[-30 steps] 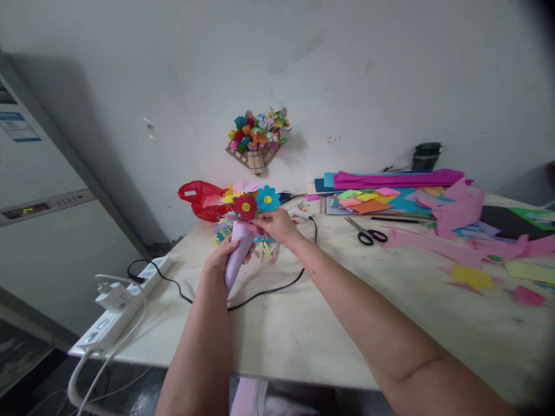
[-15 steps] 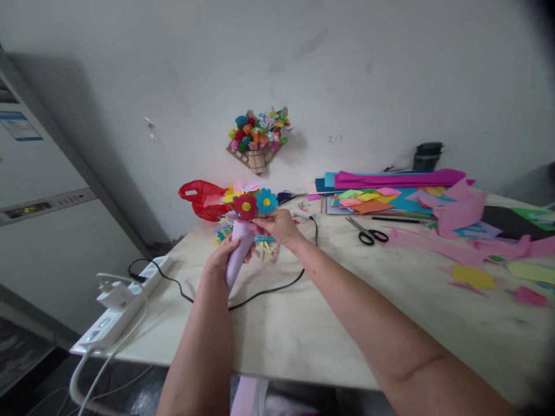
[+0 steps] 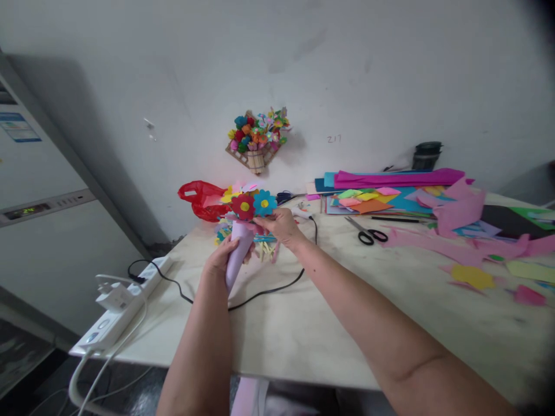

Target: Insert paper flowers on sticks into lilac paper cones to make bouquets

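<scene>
Dipping slightly lower than before, the blue flower (image 3: 265,203) adjoins the pinching right hand (image 3: 281,226) — left hand (image 3: 222,255) clasping the lilac tube (image 3: 238,257).

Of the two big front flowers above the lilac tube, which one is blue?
The blue flower is the right one in the picture, above the fingers of the right hand. Its neighbour, the red flower, is left of it.

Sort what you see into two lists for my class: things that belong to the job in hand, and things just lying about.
In the job:
- lilac paper roll, gripped by the left hand
- red flower and blue flower, above the roll, beside the right hand

Apparently just lying about:
- scissors
- black pencil
- red plastic bag
- yellow paper piece
</scene>
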The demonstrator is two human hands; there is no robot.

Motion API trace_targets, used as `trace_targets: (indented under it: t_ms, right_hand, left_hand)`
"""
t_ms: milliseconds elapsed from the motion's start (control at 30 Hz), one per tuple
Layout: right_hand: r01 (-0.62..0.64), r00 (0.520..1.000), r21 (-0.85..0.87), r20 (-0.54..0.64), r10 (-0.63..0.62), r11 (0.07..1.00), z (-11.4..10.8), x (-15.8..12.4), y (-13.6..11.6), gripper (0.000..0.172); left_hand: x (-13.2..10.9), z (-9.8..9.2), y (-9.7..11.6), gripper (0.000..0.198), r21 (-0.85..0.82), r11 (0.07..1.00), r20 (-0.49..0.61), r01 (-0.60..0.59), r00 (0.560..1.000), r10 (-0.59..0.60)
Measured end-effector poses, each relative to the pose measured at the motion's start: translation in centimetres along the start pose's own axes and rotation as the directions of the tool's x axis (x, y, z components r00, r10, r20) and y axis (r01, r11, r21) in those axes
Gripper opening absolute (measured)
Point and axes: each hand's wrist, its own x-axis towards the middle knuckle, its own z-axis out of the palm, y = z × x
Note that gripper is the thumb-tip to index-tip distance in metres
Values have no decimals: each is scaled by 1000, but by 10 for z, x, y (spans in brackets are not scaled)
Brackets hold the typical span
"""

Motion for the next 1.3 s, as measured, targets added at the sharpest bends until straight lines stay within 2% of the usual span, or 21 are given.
trace_targets:
  t_ms: [267,467,633,933,1100,1300]
  right_hand:
    - [-53,995,-15,88,54,998,-6,-1,2,31]
    - [-40,998,43,53,37,998,-5,-2,-3,28]
    - [-68,993,47,97,64,997,-5,-2,-4,31]
    - [-74,993,18,98,72,997,-7,-3,-5,29]
    - [-71,990,44,122,65,996,-7,-1,-7,31]
    - [-60,996,83,69,54,995,-6,-2,-12,26]
  left_hand:
    - [0,0,0,60,7,1000,19,-15,1000,15]
    - [1,-2,-1,63,-7,1000,7,-3,1000,3]
    - [1,-2,-1,58,-6,1000,23,-30,999,30]
    - [-2,3,2,61,14,1000,-33,-18,999,19]
    - [-3,4,8,59,92,994,-84,-65,994,73]
    - [2,-2,13,64,200,970,-153,-136,974,168]
